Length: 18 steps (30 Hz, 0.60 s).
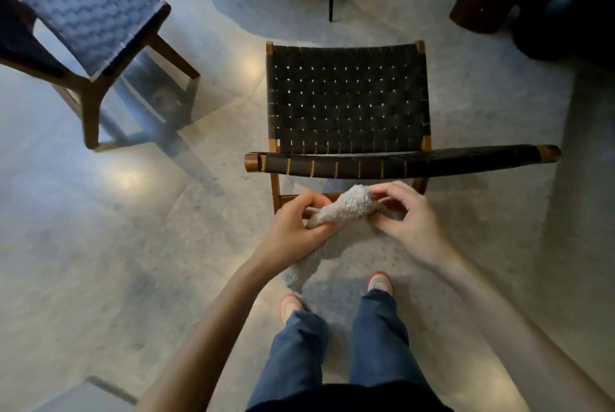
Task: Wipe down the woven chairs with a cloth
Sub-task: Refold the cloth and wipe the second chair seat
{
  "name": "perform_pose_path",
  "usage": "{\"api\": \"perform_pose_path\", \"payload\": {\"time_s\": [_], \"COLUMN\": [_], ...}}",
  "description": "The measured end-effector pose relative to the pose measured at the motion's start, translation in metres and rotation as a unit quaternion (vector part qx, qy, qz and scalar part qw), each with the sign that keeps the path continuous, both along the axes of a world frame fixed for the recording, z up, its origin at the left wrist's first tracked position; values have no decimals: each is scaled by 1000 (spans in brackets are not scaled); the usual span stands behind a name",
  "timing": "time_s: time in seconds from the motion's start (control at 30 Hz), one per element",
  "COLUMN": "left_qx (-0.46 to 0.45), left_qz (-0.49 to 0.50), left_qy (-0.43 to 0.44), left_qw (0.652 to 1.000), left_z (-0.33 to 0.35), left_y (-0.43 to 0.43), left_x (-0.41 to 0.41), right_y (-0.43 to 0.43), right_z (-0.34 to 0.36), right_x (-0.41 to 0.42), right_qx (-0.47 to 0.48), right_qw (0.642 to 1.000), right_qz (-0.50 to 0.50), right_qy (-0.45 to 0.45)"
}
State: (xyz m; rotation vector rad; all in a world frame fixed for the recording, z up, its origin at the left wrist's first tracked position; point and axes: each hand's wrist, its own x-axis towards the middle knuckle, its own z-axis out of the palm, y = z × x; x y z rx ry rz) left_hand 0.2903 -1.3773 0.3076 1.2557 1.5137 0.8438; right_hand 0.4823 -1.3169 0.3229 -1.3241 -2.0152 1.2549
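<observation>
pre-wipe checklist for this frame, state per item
1. Cloth held: ok. Left hand and right hand both pinch the cloth.
2. Cloth spread for wiping: not ok. It is bunched between the hands, with one end hanging below.
3. Contact with the backrest: not ok. The cloth is held in the air on the person's side of it.
4. Seat free of items: ok. Nothing lies on the weave.
5. Cloth damp: cannot tell.
6. Second chair located: ok, far left.
</observation>
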Motion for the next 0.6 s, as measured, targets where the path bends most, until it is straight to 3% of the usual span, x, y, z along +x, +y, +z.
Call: {"api": "perform_pose_path", "payload": {"time_s": [0.27, 0.6], "left_qx": [25, 12], "left_qz": [82, -8], "left_qy": [35, 10], "left_qw": [996, 1000], "left_z": [31, 41], "left_y": [-5, 69], "left_x": [-116, -248], "right_y": [14, 78], "right_z": [26, 24], "right_x": [-129, -264], "right_qx": [-5, -70], "right_qw": [996, 992], "right_qz": [43, 35], "right_qy": [76, 100]}}
